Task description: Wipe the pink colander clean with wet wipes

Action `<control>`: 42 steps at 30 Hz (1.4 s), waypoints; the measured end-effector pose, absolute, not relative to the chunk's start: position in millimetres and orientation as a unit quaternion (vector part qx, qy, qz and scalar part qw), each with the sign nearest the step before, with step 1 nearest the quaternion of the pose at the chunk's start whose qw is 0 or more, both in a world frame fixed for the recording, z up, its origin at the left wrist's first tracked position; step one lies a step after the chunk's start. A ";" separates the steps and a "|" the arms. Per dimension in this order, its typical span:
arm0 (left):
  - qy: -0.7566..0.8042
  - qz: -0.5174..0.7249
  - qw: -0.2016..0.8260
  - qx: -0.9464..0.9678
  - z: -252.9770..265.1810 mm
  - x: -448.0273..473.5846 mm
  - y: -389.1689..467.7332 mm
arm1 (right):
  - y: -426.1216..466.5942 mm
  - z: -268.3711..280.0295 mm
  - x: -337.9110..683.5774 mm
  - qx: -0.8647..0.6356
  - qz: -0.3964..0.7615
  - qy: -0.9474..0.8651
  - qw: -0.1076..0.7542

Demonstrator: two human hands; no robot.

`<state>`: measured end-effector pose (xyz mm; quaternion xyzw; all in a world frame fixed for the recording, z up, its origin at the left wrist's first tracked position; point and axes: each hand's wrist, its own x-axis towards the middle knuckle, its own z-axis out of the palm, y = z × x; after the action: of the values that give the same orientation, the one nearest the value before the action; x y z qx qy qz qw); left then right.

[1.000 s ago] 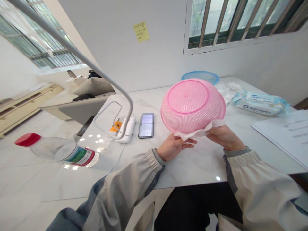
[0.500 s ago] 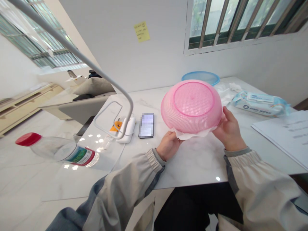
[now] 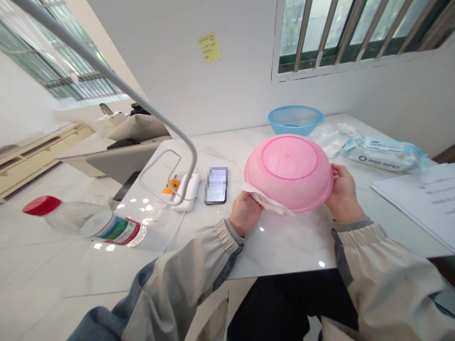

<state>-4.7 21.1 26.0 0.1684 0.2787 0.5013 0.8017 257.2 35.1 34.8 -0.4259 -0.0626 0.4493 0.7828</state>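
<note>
A pink mesh plastic basket (image 3: 289,175) is held with its base turned up, above the white marble-look table (image 3: 284,246). My right hand (image 3: 343,194) grips its right rim, the fingers partly hidden behind it. At the basket's near left rim, my left hand (image 3: 246,213) is closed on a white wipe (image 3: 268,199), which lies against the rim. Some of the left fingers are out of sight under the wipe and basket.
Behind stands a blue mesh basket (image 3: 295,121). A wipes pack (image 3: 386,154) and papers (image 3: 423,199) lie to the right. Left are a phone (image 3: 216,185), a white power bank-like block (image 3: 187,192) with a cable, and a red-capped bottle (image 3: 85,222). A grey tube (image 3: 142,102) crosses the upper left.
The pink basket has come lower and slightly right, showing more of the blue basket behind. The wipe has shifted left along the rim with my left hand.
</note>
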 end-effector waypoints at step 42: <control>0.192 0.439 0.835 0.269 19.6 -11.9 13.1 | 26.8 27.2 256.2 -0.542 0.334 -0.197 0.746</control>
<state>-11.9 13.1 19.6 0.2691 0.1923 0.4388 0.8355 256.2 26.8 27.2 -0.5416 -0.1971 0.3345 0.7456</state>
